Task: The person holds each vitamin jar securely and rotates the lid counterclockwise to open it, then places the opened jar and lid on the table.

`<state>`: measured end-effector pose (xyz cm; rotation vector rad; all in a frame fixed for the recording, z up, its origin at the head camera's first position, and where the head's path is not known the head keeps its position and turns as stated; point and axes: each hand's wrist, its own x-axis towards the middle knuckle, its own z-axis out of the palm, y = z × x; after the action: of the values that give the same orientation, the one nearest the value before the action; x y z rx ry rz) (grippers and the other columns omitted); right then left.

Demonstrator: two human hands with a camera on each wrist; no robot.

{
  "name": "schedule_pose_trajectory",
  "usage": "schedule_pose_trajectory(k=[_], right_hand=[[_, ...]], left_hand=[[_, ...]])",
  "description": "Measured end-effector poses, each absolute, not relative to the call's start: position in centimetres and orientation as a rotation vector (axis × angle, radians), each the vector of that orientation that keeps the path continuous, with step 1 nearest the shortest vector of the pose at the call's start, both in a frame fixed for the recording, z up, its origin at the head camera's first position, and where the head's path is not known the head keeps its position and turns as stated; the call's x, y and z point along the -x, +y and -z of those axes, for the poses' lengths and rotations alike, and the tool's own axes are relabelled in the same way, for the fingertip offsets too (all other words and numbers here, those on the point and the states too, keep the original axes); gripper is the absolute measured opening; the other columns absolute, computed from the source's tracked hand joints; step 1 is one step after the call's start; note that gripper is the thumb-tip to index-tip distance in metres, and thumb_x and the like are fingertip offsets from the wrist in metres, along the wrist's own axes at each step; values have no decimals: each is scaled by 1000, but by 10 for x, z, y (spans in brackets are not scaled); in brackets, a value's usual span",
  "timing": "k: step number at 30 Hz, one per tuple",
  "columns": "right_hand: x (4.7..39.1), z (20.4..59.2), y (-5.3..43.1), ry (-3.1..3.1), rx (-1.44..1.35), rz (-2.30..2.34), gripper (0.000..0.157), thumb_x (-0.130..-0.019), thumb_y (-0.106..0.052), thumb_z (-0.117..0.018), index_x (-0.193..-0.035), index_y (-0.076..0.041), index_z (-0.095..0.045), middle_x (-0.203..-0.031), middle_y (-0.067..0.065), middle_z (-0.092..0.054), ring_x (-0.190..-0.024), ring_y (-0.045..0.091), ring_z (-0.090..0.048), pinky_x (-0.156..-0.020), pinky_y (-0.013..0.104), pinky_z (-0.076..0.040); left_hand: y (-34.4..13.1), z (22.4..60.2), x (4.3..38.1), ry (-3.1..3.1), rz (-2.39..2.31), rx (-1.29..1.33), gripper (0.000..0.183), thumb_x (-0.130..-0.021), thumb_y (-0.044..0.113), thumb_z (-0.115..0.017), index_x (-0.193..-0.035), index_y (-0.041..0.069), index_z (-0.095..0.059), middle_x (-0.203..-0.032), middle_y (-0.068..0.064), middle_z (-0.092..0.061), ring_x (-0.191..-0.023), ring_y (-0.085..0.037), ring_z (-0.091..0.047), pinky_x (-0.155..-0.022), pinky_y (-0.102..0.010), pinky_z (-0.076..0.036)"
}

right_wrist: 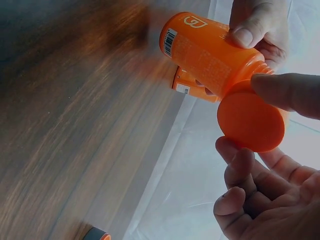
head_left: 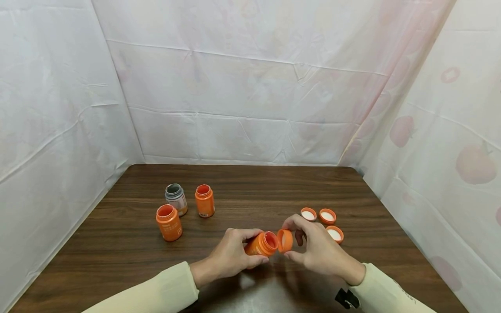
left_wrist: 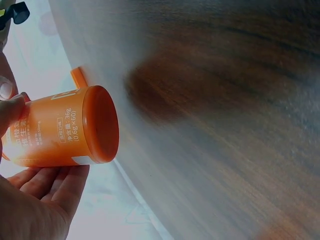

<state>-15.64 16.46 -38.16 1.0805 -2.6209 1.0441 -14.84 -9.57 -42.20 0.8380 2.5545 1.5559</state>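
Observation:
My left hand (head_left: 235, 252) grips an orange plastic bottle (head_left: 258, 245), tilted with its uncapped mouth toward the right. White print and the round base of this bottle (left_wrist: 65, 127) show in the left wrist view. Between thumb and fingers, my right hand (head_left: 318, 248) pinches an orange screw cap (head_left: 285, 241) close beside the bottle's mouth. The cap's inner side faces the bottle in the head view, and its smooth outer top (right_wrist: 251, 121) faces the right wrist camera. Whether cap and rim touch, I cannot tell.
On the left of the brown table (head_left: 250, 187) stand two open orange bottles (head_left: 169, 223) and one open grey bottle (head_left: 177, 201). Three orange caps with white liners (head_left: 327, 216) lie near my right hand, inner sides up. White curtains (head_left: 242, 87) surround the table's back and sides.

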Motion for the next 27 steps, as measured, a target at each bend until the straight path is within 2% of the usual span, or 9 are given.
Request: schedule_pose_trajectory(k=[8,17,27], right_hand=[[158,386,169,-2621,-1020,-1016,53,-69,-15,-96,-111,-21,-64,-91,-12,-60,-73,16,-54,-64,23,-44],[156,387,170,-2634,-975,-1004,51,-68,-18,-97,-109,-21,-66,-82,-12,-55,-69,14,-53,-60,23,-43],[156,388,172,-2708,-849,-1051,48,-67,-19,-96,-104,-25,-67,-75,2,-58,-64,10,-51,-56,22,-41]], left_hand=[[-98,422,149,2557,-1561,-838,45,-81,21,-90,-122,15,-72,-111,6,-73,-96,-7,-69,-85,-28,-56],[-100,423,149,2553,-1578,-829,44,-82,22,-89,-122,16,-72,-112,6,-73,-98,-9,-69,-85,-28,-56],[-101,424,149,2567,-1593,-809,46,-82,22,-90,-123,16,-71,-111,7,-73,-97,-8,-69,-86,-31,-57]])
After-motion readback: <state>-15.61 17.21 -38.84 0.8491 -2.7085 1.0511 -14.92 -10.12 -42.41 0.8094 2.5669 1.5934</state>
